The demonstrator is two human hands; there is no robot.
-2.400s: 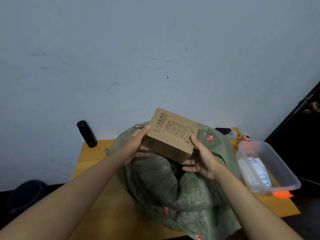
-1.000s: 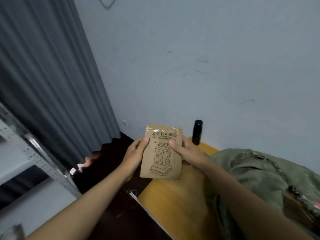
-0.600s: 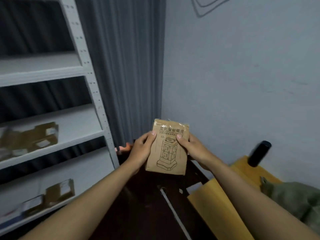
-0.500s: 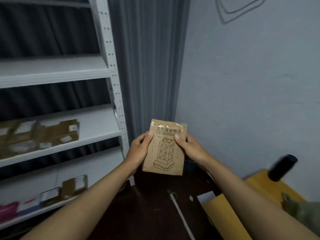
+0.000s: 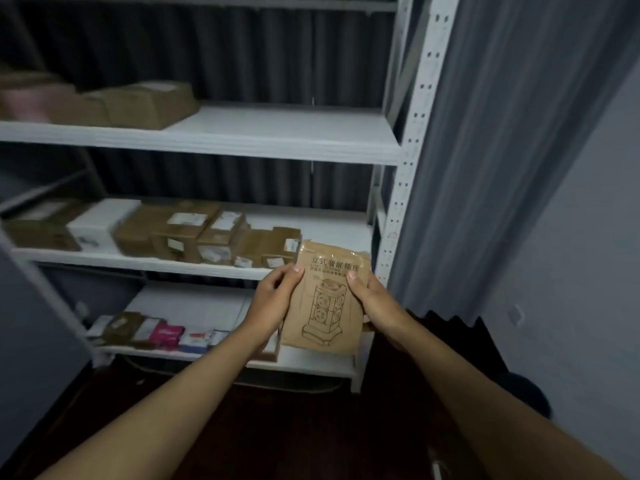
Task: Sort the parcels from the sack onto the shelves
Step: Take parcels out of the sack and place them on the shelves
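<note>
A person holds a flat brown cardboard parcel printed with a tower-socket drawing (image 5: 327, 297) upright before a white metal shelving unit (image 5: 403, 157), seemingly to read its face and choose among 3 tiers. The left hand (image 5: 273, 301) and right hand (image 5: 374, 299) each curl around a long edge, thumbs pressed on the printed front. Brown labelled boxes (image 5: 194, 233) crowd the middle tier, leaving bare board at its right end.

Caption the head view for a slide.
Both hands, left hand and right hand, hold a brown parcel before white shelves.
</note>
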